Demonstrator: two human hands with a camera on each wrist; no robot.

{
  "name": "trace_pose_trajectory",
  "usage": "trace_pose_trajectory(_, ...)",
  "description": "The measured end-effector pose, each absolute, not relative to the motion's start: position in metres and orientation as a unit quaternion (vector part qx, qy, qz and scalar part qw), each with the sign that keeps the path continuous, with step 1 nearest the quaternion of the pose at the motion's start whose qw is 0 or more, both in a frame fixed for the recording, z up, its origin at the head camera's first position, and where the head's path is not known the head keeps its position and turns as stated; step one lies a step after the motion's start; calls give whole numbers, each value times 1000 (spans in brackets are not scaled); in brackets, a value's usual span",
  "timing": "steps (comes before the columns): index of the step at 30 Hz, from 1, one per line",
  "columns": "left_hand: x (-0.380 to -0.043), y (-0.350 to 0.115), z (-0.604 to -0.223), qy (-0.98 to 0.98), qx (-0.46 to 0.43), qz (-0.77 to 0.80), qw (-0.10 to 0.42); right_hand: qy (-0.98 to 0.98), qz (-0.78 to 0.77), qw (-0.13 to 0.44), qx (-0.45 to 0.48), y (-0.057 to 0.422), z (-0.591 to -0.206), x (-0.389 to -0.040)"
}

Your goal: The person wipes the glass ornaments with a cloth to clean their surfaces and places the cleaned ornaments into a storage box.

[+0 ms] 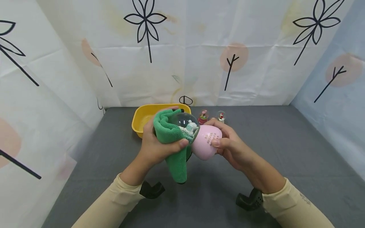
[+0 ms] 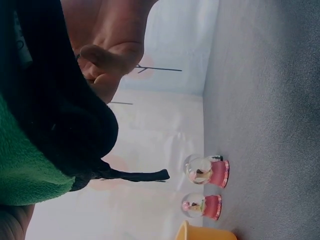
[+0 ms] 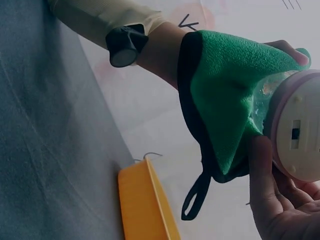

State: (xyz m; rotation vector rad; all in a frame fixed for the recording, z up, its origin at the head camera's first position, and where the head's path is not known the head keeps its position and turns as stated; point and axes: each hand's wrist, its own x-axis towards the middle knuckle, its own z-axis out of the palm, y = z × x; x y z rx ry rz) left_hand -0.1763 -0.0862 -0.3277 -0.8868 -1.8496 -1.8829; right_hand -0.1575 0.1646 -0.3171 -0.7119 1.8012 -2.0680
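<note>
The person's forearms (image 1: 109, 201) slant forward and inward; the left hand (image 1: 154, 145) grips, its thumb pointing toward the right hand (image 1: 232, 147), which grips just beside it

A pale cream left sleeve (image 1: 109, 205) at lower left and matching right sleeve (image 1: 296, 205) at lower right end in wrinkled cuffs, leaving the left hand (image 1: 155, 145) and right hand (image 1: 232, 144) bare. The right one bears a small greyish marking (image 1: 305, 199). Chunky black wrist units, left (image 3: 125, 46) and right (image 1: 249, 200), jut out beside the cuffs.
</note>
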Motion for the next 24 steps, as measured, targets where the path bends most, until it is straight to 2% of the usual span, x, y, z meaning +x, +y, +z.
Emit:
trace_pose_trajectory(19,-176,-86,-327,-654,-327,-660,174,638,-700,159,-280,156,-327,-159)
trace_pose_trajectory(24,-178,-87,-325,-629,-317,-686,182,629,-723,132,-254,155,-324,-155)
